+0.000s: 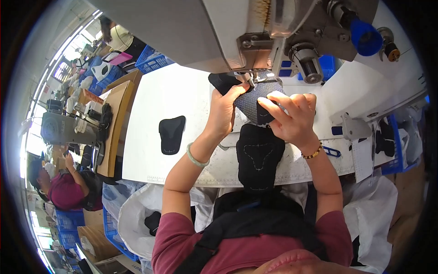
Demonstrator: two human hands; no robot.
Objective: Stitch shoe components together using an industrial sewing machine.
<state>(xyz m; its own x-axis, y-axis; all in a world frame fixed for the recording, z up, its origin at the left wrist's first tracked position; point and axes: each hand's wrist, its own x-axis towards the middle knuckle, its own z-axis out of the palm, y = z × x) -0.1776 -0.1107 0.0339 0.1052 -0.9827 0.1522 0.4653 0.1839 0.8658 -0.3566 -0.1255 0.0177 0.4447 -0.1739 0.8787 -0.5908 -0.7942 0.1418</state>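
A grey mesh fabric piece (247,101) with black parts lies under the presser foot (250,79) of a sewing machine (182,27). My left hand (222,109) grips its left edge, thumb on top close beside the foot. On its right side my right hand (292,116) pinches the piece with bent fingers; the fingertips touch the mesh near a black strip. Just below lies a black shaped fabric piece (260,157) with light stitched or drawn lines, reaching over the table's front edge. The needle tip is hard to make out.
A second black cut piece (172,135) rests on the white table (150,105) at left. Blue thread snips (331,151) lie right of my right wrist. White cloth bags (139,212) hang below the table edge. Another person (68,189) sits far left; blue crates (153,61) stand behind.
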